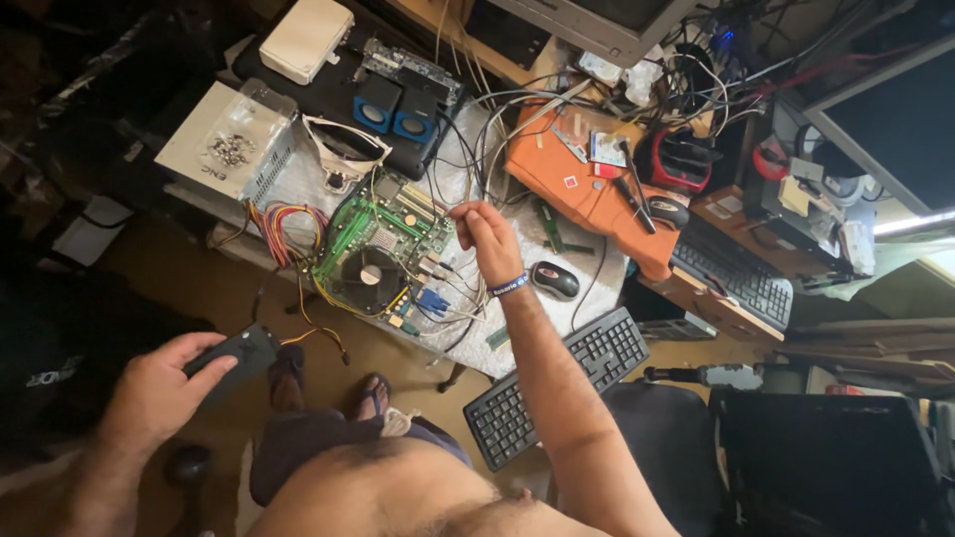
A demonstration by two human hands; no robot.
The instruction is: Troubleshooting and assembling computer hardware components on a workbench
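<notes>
I see a green motherboard (pixel 383 254) with a round black fan and coloured wires, lying just left of my right hand (pixel 487 239), whose fingers pinch together above its edge. Cables, a mouse (pixel 554 280) and a keyboard (pixel 557 383) crowd the surface (pixel 597 273) to that hand's right. My left hand (pixel 159 393), low and well apart, grips a black device (pixel 239 353).

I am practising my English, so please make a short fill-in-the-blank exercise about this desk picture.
1. The left hand holds a small ____ device.
2. The right hand wears a ____ wristband.
3. Its fingers reach over the ____ circuit board.
4. A mouse lies above the black ____.

Missing words: black; blue; green; keyboard
</notes>
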